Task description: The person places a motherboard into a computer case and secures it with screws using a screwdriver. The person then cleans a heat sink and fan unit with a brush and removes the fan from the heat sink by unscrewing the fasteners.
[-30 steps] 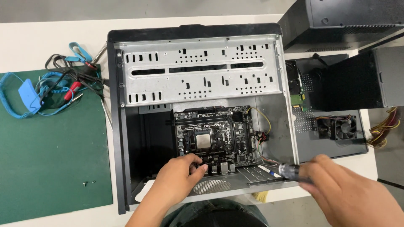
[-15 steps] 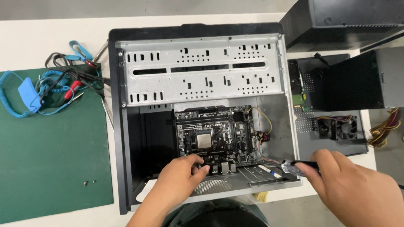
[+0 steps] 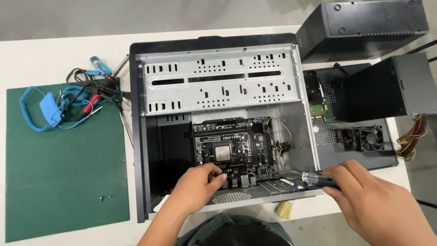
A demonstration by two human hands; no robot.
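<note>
The right hand (image 3: 382, 205) has its fingers clamped around a screwdriver (image 3: 314, 178), whose long axis runs nearly level, tip pointing left toward the motherboard (image 3: 234, 148) inside the open computer case (image 3: 218, 118). The left hand (image 3: 198, 187) rests at the board's near edge, fingers curled together, apparently steadying it. The shaft's tip seems to lie just right of the left hand.

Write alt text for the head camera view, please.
A person's left hand rests on the motherboard inside an open computer case while the right hand holds a screwdriver at the board's edge.
</note>
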